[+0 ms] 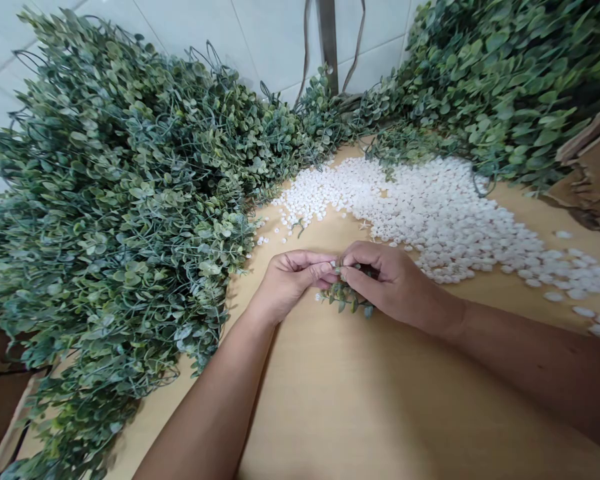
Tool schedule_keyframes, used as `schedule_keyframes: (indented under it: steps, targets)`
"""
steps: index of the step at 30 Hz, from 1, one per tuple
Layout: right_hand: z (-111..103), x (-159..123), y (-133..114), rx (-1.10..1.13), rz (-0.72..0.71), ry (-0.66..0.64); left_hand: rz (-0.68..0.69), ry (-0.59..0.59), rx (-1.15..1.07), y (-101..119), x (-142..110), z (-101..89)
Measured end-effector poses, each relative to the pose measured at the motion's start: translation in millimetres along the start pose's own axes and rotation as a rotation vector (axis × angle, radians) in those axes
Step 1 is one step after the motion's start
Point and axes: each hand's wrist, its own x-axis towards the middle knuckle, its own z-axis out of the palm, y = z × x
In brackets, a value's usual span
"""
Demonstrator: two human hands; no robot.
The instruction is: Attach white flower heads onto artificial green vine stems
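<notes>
My left hand (293, 277) and my right hand (385, 280) meet over the middle of a light wooden table (370, 400). Both are closed in a pinch, fingertips touching each other. Between them they hold a small sprig of artificial green leaves (345, 297), which hangs below the fingers. A tiny white piece seems pinched at the fingertips, too small to be sure. Just beyond the hands lies a spread of several small white plastic caps (430, 207).
A big heap of artificial leafy sprigs (125, 193) covers the table's left side. Another heap (500, 80) fills the back right. A brown cardboard box (590, 173) stands at the right edge. White tiled wall and a metal post (327, 40) lie behind.
</notes>
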Motion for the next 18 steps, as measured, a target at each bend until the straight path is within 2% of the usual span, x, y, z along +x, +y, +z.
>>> schedule_keyframes:
  steps: [8, 18]
  targets:
    - [0.2, 0.8, -1.5, -0.004, 0.021, -0.008, 0.005, -0.028, 0.02, 0.4, 0.2, -0.5]
    - [-0.8, 0.2, -2.8, -0.007, 0.049, -0.006, 0.058, 0.023, 0.026, -3.7, -0.5, 4.2]
